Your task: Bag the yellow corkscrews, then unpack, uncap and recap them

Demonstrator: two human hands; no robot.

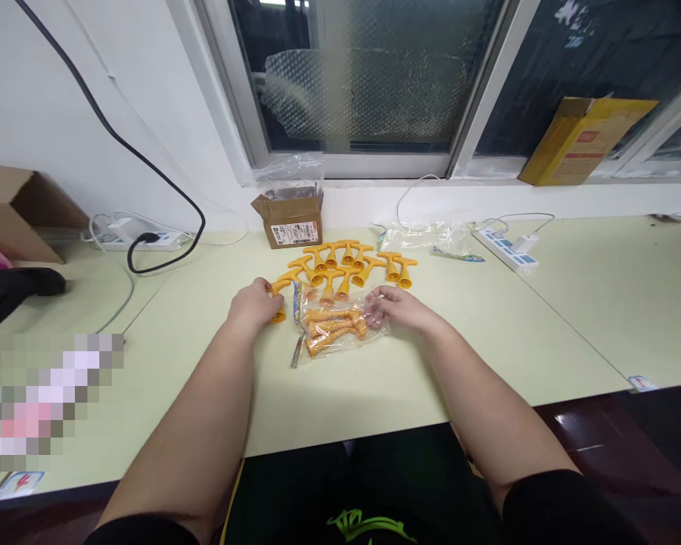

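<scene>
My left hand (255, 306) is closed around a yellow T-shaped plastic piece with a flared, cup-like end (278, 314), low over the table. Beside it lies a clear plastic bag (346, 344) with a colourful printed strip at its left end. Several of the same yellow pieces (332, 327) lie inside, side by side. At the bag's right end my right hand (400, 306) pinches the plastic, its fingertips partly seen through the film. Behind the bag, more loose yellow T-shaped pieces (370, 269) spread in a rough arc, cup ends mostly toward me.
An open small cardboard box (292, 216) stands against the wall. Flat clear bags (425, 237) lie behind the pieces. Power strips (505, 250) sit right and left, with a black cable (110, 129) hanging at left. A yellow carton (587, 144) leans on the window.
</scene>
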